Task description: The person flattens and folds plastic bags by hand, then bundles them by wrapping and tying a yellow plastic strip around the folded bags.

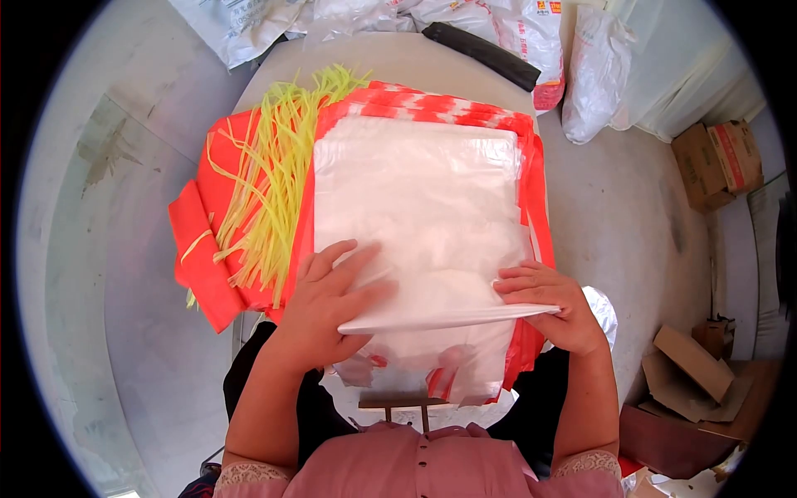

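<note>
**Two hands work the fold!**

Head view: left hand (pixel 317 314) has its fingers spread wide; right hand (pixel 566 292) curls in, pinch impossible to tell. The white plastic sheet (pixel 415 199) lies atop red sheets (pixel 538 199), its raised edge spanning both hands, seemingly to stay straight.

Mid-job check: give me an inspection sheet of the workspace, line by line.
Surface: pale table, mostly covered.
Job's things: white plastic, with a raised fold near the person, over red sheets; yellow strips to the left.
Clutter: red bundle at left; black roll at the far end.
Hands: left hand blurred, at the fold's left end; right hand at its right end; grips unclear.
Cables: nothing seen.
Surroundings: white sacks around the far end; cardboard boxes at right.
</note>
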Demonstrator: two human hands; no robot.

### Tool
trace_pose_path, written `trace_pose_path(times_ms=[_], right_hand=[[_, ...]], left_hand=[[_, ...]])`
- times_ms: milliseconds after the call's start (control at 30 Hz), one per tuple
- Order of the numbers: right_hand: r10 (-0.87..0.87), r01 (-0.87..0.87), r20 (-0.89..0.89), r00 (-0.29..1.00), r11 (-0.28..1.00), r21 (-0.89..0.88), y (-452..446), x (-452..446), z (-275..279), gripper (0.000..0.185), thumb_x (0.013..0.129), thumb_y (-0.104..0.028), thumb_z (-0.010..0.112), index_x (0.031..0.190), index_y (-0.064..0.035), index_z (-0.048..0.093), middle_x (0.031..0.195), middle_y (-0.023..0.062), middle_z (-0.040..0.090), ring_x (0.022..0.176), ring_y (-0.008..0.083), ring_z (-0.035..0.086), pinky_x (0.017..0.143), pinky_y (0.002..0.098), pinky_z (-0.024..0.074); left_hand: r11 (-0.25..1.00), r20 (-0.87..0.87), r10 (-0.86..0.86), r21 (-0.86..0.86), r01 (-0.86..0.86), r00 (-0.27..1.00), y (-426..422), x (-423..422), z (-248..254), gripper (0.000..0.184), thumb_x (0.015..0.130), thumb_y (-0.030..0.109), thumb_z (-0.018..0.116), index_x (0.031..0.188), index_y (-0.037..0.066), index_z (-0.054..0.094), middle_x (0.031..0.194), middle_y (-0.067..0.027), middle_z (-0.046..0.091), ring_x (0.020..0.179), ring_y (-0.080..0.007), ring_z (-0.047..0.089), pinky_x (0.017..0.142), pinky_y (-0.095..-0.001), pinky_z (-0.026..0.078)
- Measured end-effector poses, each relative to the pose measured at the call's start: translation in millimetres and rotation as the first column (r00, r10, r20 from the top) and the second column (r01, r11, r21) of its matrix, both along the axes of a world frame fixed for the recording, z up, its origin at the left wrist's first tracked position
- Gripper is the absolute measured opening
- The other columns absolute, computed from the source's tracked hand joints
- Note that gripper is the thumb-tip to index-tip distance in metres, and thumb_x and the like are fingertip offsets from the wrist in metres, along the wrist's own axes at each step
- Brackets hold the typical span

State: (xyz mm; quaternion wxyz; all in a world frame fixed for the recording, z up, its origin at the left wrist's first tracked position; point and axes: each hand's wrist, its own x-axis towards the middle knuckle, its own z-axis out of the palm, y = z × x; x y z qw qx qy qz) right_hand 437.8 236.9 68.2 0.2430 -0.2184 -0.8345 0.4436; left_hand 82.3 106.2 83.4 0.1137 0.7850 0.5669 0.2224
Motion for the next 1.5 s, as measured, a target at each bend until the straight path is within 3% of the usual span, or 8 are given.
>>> trace_pose_path(times_ms=[433, 633, 700, 900, 1100, 1267, 1400, 1500], right_hand=[[0.026, -0.027, -0.05, 0.998, 1.0, -0.007, 4, 2, 0, 0.033, 0.084, 0.006, 0.063, 0.113, 0.0, 0.078, 0.123, 0.0163, 0.078, 0.126, 0.0368, 0.069, 0.113, 0.0499, 0.0465], [-0.42, 0.39, 0.063, 0.906, 0.766, -0.511, -11, -9, -6, 0.019, 0.103, -0.008, 0.068, 0.119, 0.0014, 0.074, 0.116, 0.0057, 0.076, 0.109, 0.0121, 0.068, 0.091, 0.0308, 0.0551], [-0.522, 0.466, 0.046, 0.852, 0.715, -0.522, -9, -22, -7, 0.022, 0.104, -0.011, 0.069, 0.123, 0.001, 0.071, 0.114, 0.0047, 0.075, 0.106, 0.0111, 0.067, 0.09, 0.0313, 0.0552], [-0.531, 0.494, 0.061, 0.845, 0.732, -0.469, 6, -42, 0, 0.063, 0.098, -0.008, 0.074, 0.154, -0.0036, 0.046, 0.136, 0.0105, 0.066, 0.111, 0.0166, 0.067, 0.094, 0.0325, 0.0555], [-0.495, 0.379, -0.078, 0.866, 0.749, -0.543, 9, -52, 10, 0.084, 0.094, 0.004, 0.072, 0.166, -0.0071, 0.032, 0.149, 0.0152, 0.058, 0.127, 0.0227, 0.064, 0.104, 0.0355, 0.0547], [-0.526, 0.524, 0.119, 0.842, 0.747, -0.409, 12, -53, 2, 0.072, 0.092, -0.005, 0.076, 0.158, -0.0065, 0.046, 0.152, 0.0167, 0.053, 0.128, 0.0261, 0.063, 0.101, 0.0374, 0.055], [-0.618, 0.581, 0.187, 0.764, 0.784, 0.217, 11, -54, -4, 0.059, 0.09, -0.016, 0.08, 0.145, -0.0052, 0.06, 0.149, 0.019, 0.056, 0.134, 0.0334, 0.057, 0.108, 0.0436, 0.0496], [-0.615, 0.49, 0.08, 0.785, 0.694, 0.528, 1, -59, 7, 0.055, 0.087, -0.02, 0.081, 0.137, -0.0063, 0.066, 0.15, 0.0192, 0.056, 0.144, 0.0356, 0.048, 0.116, 0.0498, 0.0432]], left_hand=[[0.995, 0.223, -0.069, 0.089, 0.05, 0.972, 4, -11, -12, 0.045, 0.071, 0.005, 0.079, 0.115, 0.011, 0.076, 0.136, -0.0081, 0.07, 0.136, -0.041, 0.054, 0.108, -0.0519, 0.046], [0.972, 0.55, 0.234, -0.114, -0.205, 0.802, 1, -4, -23, 0.015, 0.097, 0.009, 0.071, 0.11, 0.0, 0.073, 0.101, -0.0125, 0.071, 0.102, -0.0304, 0.067, 0.088, -0.0388, 0.052], [0.928, 0.532, 0.369, -0.167, -0.333, 0.762, 4, 2, -28, 0.017, 0.103, 0.013, 0.067, 0.094, -0.002, 0.064, 0.079, -0.0111, 0.058, 0.073, -0.0244, 0.055, 0.069, -0.0346, 0.046], [0.841, 0.567, 0.498, -0.131, -0.524, 0.656, 22, 16, -26, 0.034, 0.108, 0.018, 0.063, 0.084, 0.001, 0.046, 0.069, -0.0071, 0.04, 0.065, -0.0135, 0.037, 0.058, -0.0314, 0.038], [0.806, 0.507, 0.548, -0.107, -0.583, 0.665, 30, 16, -26, 0.033, 0.109, 0.02, 0.061, 0.086, 0.001, 0.049, 0.068, -0.0056, 0.043, 0.064, -0.0119, 0.038, 0.058, -0.0313, 0.038], [0.752, 0.531, 0.62, -0.192, -0.631, 0.578, 35, 15, -32, 0.023, 0.106, 0.022, 0.067, 0.111, 0.0, 0.062, 0.068, -0.0055, 0.052, 0.062, -0.0133, 0.05, 0.06, -0.0321, 0.043], [0.715, 0.311, 0.694, -0.189, -0.673, 0.649, 37, 19, -11, 0.048, 0.095, 0.019, 0.078, 0.136, 0.001, 0.061, 0.089, -0.0094, 0.068, 0.079, -0.0232, 0.065, 0.072, -0.0377, 0.051], [0.803, 0.038, 0.545, 0.264, -0.534, 0.838, 31, 22, -10, 0.059, 0.085, 0.019, 0.084, 0.138, 0.004, 0.063, 0.117, -0.0137, 0.068, 0.104, -0.032, 0.065, 0.09, -0.0459, 0.052]])
